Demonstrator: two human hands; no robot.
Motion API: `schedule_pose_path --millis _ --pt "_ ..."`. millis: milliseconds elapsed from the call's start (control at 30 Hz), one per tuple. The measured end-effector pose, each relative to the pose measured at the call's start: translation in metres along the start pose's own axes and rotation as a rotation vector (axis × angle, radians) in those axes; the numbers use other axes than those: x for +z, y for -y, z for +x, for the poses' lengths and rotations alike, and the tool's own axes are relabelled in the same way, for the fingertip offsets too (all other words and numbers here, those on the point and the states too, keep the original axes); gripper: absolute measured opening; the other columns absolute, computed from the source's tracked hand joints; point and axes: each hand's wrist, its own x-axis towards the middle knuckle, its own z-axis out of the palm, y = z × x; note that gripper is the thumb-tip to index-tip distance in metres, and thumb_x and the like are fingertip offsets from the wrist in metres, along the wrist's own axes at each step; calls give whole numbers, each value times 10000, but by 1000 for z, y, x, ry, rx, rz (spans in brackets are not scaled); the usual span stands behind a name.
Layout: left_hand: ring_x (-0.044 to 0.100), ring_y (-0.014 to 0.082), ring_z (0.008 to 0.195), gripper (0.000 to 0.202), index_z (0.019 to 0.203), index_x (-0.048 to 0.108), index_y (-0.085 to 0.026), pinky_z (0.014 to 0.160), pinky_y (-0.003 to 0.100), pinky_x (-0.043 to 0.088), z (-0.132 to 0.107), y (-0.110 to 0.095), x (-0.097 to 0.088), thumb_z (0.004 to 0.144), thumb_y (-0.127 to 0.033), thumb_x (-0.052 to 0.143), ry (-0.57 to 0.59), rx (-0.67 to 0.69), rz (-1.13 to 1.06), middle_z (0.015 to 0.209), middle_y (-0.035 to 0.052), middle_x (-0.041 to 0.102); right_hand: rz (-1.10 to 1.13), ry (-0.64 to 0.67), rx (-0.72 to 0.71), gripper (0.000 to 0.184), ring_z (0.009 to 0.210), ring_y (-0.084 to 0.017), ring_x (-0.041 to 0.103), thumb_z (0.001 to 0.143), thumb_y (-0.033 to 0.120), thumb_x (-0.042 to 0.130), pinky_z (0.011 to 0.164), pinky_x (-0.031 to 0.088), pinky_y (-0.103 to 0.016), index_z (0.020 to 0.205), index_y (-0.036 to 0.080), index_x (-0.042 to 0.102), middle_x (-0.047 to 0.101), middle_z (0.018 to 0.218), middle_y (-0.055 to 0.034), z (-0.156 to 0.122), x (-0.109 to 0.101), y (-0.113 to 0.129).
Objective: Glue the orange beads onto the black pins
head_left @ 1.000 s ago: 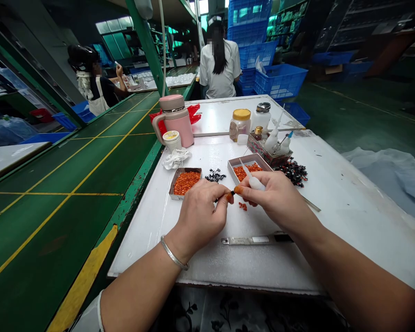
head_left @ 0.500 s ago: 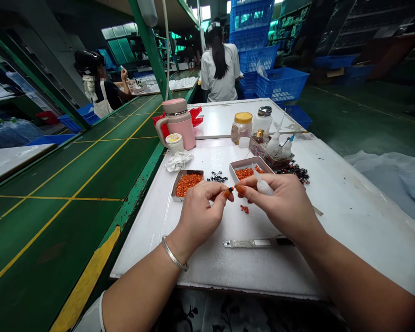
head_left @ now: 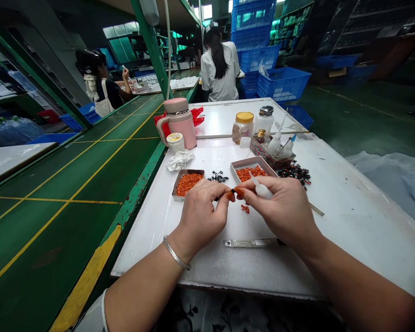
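Note:
My left hand [head_left: 202, 210] is closed in a pinch on a tiny black part [head_left: 233, 190] at its fingertips. My right hand [head_left: 285, 207] meets it fingertip to fingertip and also grips a small white squeeze bottle [head_left: 262, 190] with its nozzle pointing up and away. Both hands hover over the white table [head_left: 349, 216]. A few orange pieces [head_left: 244, 209] lie on the table just below the fingertips. Two metal trays of orange pieces [head_left: 187, 182] [head_left: 251, 171] sit just beyond the hands, with a small pile of black parts [head_left: 217, 176] between them.
A metal strip tool [head_left: 254, 242] lies near my wrists. Farther back stand a pink mug [head_left: 178, 123], a small white jar [head_left: 174, 141], a crumpled white cloth [head_left: 179, 160], a yellow-lidded jar [head_left: 243, 126], a box of small bottles [head_left: 273, 150] and a heap of black parts [head_left: 295, 171]. A green conveyor [head_left: 72, 184] runs on the left; two people work beyond.
The hands stay together in the same pinch; the fingertips parted slightly half a second ago and touch again now. The view has shifted a little, nothing else moved.

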Motion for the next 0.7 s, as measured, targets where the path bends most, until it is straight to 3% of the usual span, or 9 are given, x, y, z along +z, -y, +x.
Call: schedule_pose_path --millis 700 --pt "589 176 720 170 760 677 -180 713 326 415 0 0 1 875 -124 565 -11 32 72 731 16 702 -10 -36 37 130 592 -105 601 814 241 694 596 419 -228 705 193 746 701 639 41 -2 4 -2"
